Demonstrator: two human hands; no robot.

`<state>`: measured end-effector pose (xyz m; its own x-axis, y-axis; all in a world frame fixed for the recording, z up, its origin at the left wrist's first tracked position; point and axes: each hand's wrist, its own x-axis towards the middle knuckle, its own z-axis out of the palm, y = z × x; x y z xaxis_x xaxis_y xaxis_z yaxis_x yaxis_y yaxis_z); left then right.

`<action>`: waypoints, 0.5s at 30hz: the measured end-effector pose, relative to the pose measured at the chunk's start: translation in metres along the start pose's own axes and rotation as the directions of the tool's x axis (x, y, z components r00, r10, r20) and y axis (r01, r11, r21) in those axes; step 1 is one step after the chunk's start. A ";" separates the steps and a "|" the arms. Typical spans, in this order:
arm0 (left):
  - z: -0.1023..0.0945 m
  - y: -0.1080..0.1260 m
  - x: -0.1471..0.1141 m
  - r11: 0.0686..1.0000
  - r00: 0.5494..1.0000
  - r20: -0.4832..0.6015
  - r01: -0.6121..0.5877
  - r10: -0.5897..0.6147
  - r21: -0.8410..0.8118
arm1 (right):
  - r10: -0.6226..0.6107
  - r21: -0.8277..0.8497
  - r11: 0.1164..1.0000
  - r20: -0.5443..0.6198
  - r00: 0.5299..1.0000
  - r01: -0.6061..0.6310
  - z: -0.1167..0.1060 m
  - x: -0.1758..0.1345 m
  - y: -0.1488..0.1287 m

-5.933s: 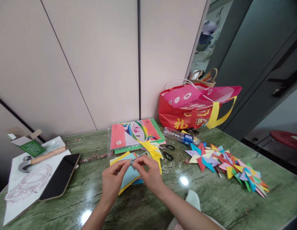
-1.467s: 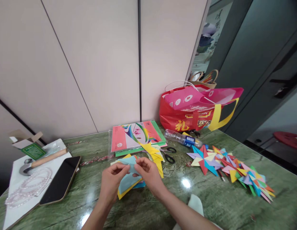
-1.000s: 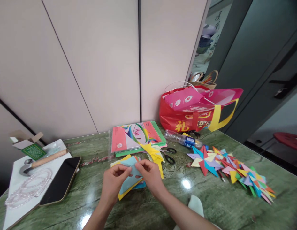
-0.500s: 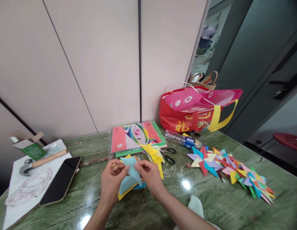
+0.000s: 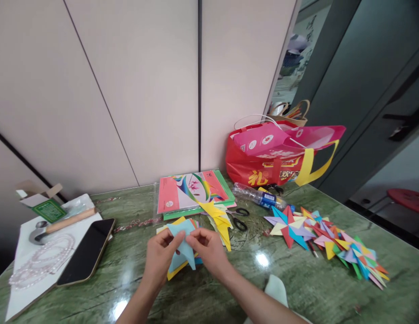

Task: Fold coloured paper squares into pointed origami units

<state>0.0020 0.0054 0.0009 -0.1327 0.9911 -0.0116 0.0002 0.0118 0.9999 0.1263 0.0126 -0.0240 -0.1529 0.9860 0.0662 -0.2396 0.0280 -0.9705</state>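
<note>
Pale-blue folded paper [image 5: 187,252] is above the paper stack [image 5: 177,271], long axis running far left to near right. Left hand [image 5: 158,256] and right hand [image 5: 211,249] both pinch it, thumbs pressing; neither nearer.

1. Here's the light-blue paper [image 5: 187,250], a thin sliver earliest on, now showing a broad face!
2. Its lower tip swings down, pointing more steeply than a moment ago.
3. And the left hand's [image 5: 158,256] thumb closes in on the right hand's [image 5: 210,251]!
</note>
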 end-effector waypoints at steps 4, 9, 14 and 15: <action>-0.002 -0.004 0.002 0.999 0.999 -0.032 -0.011 0.009 -0.046 | 0.111 0.059 0.991 0.093 0.989 -0.117 0.002 0.002 0.003; -0.012 -0.008 0.009 0.999 0.995 -0.090 -0.039 0.035 -0.038 | 0.215 0.024 0.974 0.197 0.957 -0.224 0.005 0.001 0.004; -0.016 -0.011 0.012 0.999 0.997 -0.071 -0.016 0.013 -0.033 | 0.261 0.030 0.961 0.217 0.941 -0.274 0.004 0.002 0.006; -0.016 -0.012 0.012 0.999 0.997 -0.070 -0.012 0.010 -0.032 | 0.265 0.032 0.960 0.218 0.939 -0.278 0.004 0.002 0.006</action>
<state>-0.0155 0.0152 -0.0108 -0.2021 0.9794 -0.0014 -0.0301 -0.0048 0.9995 0.1209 0.0145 -0.0288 -0.4160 0.8978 -0.1445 -0.2181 -0.2527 -0.9426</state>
